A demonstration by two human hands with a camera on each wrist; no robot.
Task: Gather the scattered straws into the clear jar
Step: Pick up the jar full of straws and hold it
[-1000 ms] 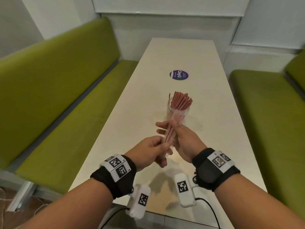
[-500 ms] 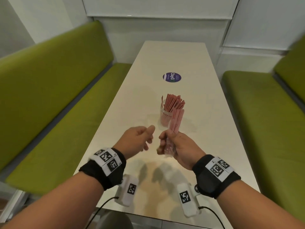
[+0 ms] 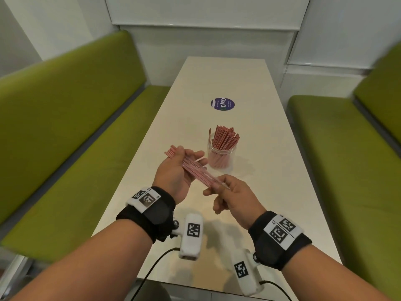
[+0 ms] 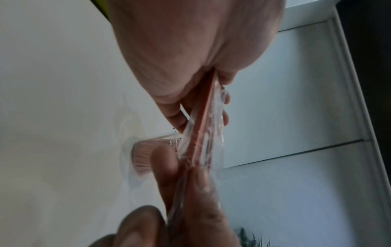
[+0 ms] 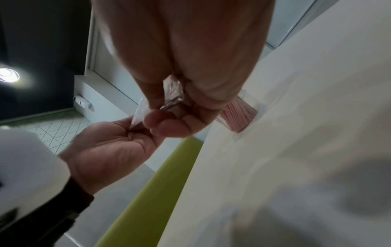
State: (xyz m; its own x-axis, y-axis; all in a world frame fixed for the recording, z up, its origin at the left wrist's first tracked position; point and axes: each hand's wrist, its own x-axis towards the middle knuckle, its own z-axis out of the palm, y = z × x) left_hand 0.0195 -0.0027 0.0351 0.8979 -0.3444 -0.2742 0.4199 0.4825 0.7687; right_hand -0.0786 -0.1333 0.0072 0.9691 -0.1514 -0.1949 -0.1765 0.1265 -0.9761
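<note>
both hands (image 3: pixel 208 181) now grip straws (image 3: pixel 196 168); bundle now level

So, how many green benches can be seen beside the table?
2: one green bench runs along the left side of the table, the other along its right side. Parts beyond the frame are hidden.

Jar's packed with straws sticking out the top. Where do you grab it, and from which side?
Judging by its pose, grip the jar round its lower clear wall, from the right. It stands upright, straws fan above the rim, blocking a top grab, and both hands hold a bundle at its near left.
</note>
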